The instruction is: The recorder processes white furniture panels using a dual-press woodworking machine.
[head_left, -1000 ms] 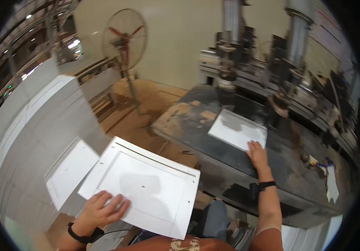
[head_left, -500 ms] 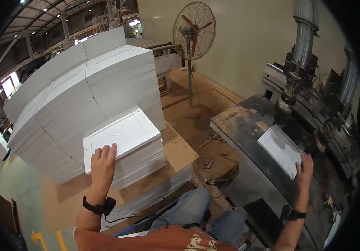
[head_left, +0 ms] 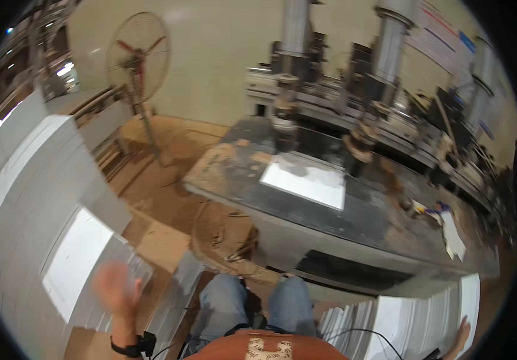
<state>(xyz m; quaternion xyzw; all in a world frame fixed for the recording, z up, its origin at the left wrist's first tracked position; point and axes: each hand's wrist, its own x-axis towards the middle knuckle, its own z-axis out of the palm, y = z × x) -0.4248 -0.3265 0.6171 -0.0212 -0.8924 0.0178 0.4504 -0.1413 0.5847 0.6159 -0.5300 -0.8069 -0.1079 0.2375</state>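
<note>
My left hand, smeared by motion, is beside the near stack of white panels, with a white panel on its top. Its fingers cannot be made out clearly. Far to the lower right, my right hand reaches the outermost white panel in a row of panels standing on edge. Its fingers look stretched out against that panel; part of the hand is cut off by the dark rim. Another white panel lies flat on the dark machine table, under the machine's upright heads, touched by neither hand.
Tall stacks of white panels rise at the left. A machine with several vertical heads and thick ducts stands along the back. A caged fan is at the back left. White scraps lie on the table's right part.
The view has swung right. My right hand has left the panel on the machine table and moved down to the upright row. My left hand has come off the stack's top panel.
</note>
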